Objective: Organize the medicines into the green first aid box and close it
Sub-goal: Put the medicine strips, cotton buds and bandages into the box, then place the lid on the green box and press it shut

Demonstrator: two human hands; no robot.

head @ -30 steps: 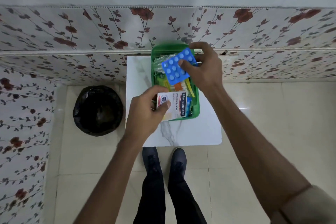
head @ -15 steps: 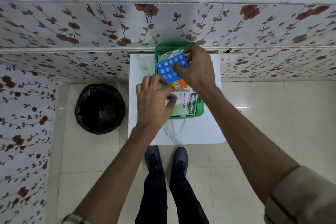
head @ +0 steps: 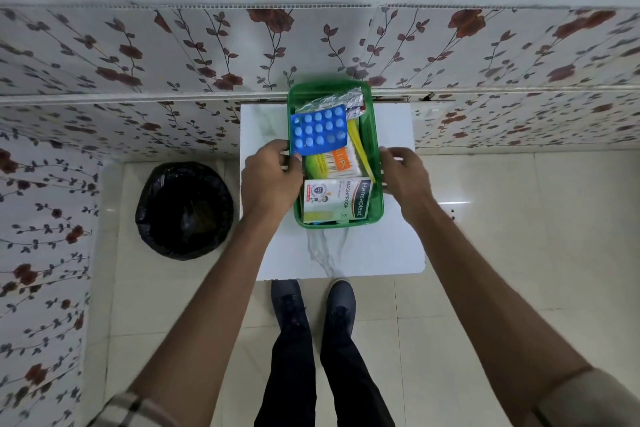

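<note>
The green first aid box [head: 375,135] stands open on a small white marble-look table [head: 381,246]. Inside lie a blue blister pack of pills [head: 318,130] on top, a silver foil strip [head: 334,100] behind it, an orange and green packet [head: 329,163], a yellow item [head: 358,146], and a white Hansaplast plaster box [head: 334,199] at the near end. My left hand [head: 268,178] grips the box's left rim beside the blister pack. My right hand [head: 403,177] holds the right rim. No lid shows.
A bin lined with a black bag [head: 185,210] stands on the tiled floor left of the table. Floral wall panels run behind and to the left. My shoes [head: 313,305] are just under the table's near edge.
My right hand let go of the blue blister pack, which now lies in the box. My left hand released the plaster box. Both hands moved out to the box's two sides.
</note>
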